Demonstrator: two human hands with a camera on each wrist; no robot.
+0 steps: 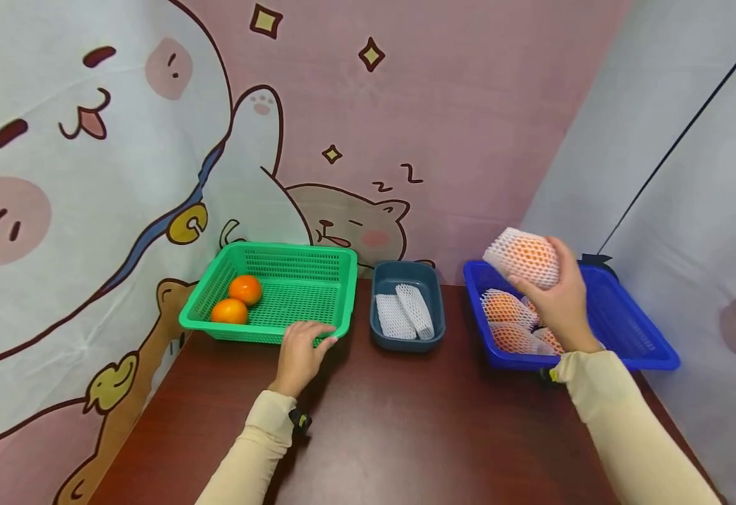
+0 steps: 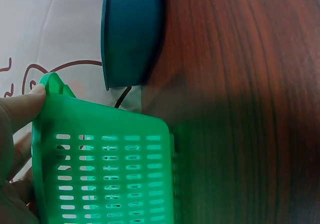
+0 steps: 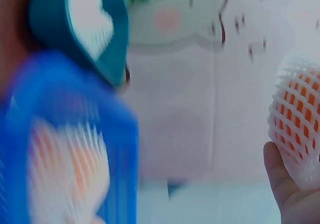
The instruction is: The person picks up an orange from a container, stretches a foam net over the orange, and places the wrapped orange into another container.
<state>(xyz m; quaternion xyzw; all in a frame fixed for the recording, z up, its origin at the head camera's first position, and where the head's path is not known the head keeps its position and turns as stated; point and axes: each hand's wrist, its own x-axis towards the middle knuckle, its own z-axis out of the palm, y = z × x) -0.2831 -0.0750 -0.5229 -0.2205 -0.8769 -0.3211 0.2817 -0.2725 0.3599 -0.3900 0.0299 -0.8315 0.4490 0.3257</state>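
My right hand holds an orange in a white foam net above the blue basket. In the right wrist view the netted orange shows at the right edge, with the thumb against its net. Several more netted oranges lie in the left part of the blue basket. My left hand grips the front right rim of the green basket; in the left wrist view its thumb lies on the rim of the green basket. Two bare oranges sit in that basket's left side.
Between the two baskets stands a small dark teal bin holding two empty white foam nets. All three containers stand along the back of a brown wooden table. A cartoon-printed cloth hangs behind them.
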